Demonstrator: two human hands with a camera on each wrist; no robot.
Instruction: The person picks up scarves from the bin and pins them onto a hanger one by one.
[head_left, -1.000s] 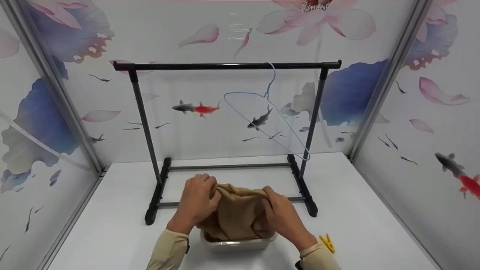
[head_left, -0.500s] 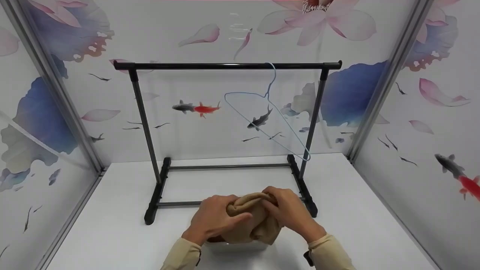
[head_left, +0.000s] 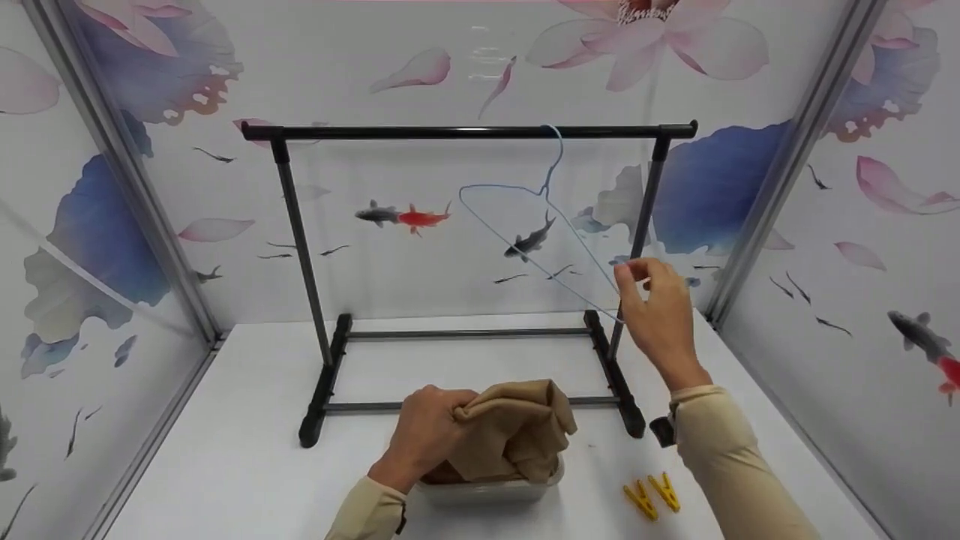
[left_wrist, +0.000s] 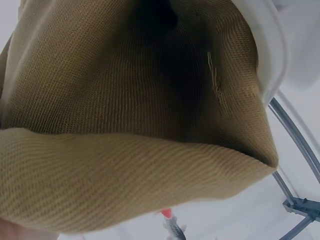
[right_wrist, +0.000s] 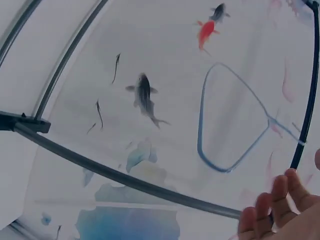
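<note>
Cloth [head_left: 504, 439]: tan, bunched up out of the bin [head_left: 491, 492], lower part inside its rim.
Left hand [head_left: 427, 429]: clamped on the upper edge; I judged a firm pinch there best, so the fold wouldn't slump.
Right hand [head_left: 664, 319]: fingers apart, nothing visibly held, just beside the hanger [head_left: 545, 193]; I couldn't confirm contact.
Rail [head_left: 450, 133]: carried the hook; reach looked aimed there, so I favored a light wire grip and unhooking upward, no sideways drag.
Clothespins [head_left: 664, 493]: two on the counter [head_left: 247, 465]; I wanted them unbrushed.

Bare hands [head_left: 664, 319], beige sleeves [head_left: 727, 442], black wrist pieces [head_left: 663, 432] (partly hidden)
</note>
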